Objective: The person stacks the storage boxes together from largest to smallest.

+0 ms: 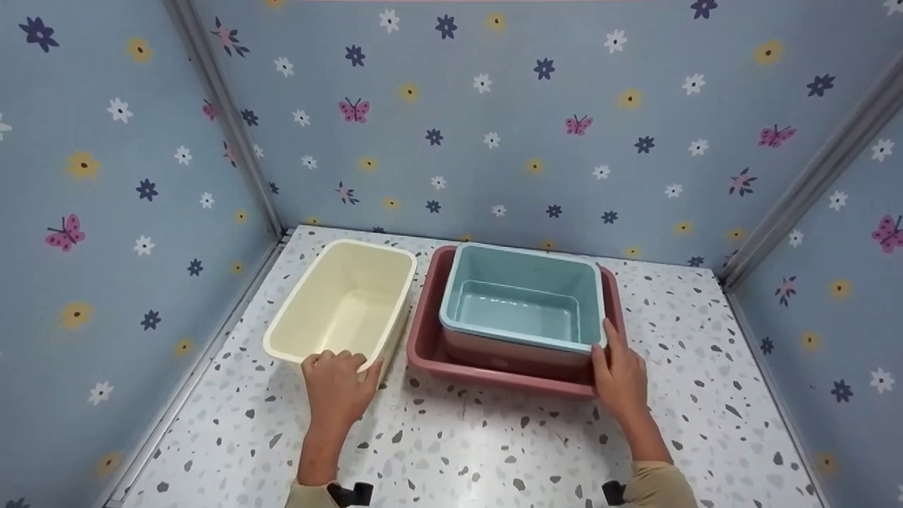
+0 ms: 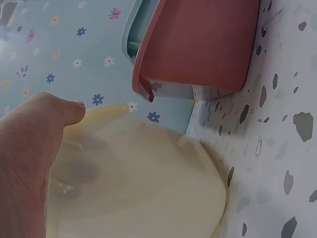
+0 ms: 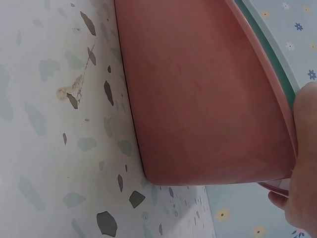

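Observation:
A cream plastic tub point(image 1: 353, 300) stands on the left of the table, its long side running away from me. My left hand point(image 1: 340, 384) grips its near rim, fingers over the edge and thumb at the corner; the left wrist view shows that hand point(image 2: 37, 134) against the tub's pale wall point(image 2: 133, 183). To the right, a light blue tub point(image 1: 518, 317) sits inside a larger red tub point(image 1: 494, 377). At the blue tub's near right corner, my right hand point(image 1: 622, 370) pinches the rim. In the right wrist view, the hand point(image 3: 304, 158) partly leaves the frame.
The speckled white tabletop point(image 1: 465, 444) carries all the tubs. A flower-patterned panel point(image 1: 494, 127) rises behind, with side panels left point(image 1: 106, 268) and right point(image 1: 846, 303) joined by grey metal posts point(image 1: 226, 120). The red tub's outer wall point(image 3: 198, 94) fills much of the right wrist view.

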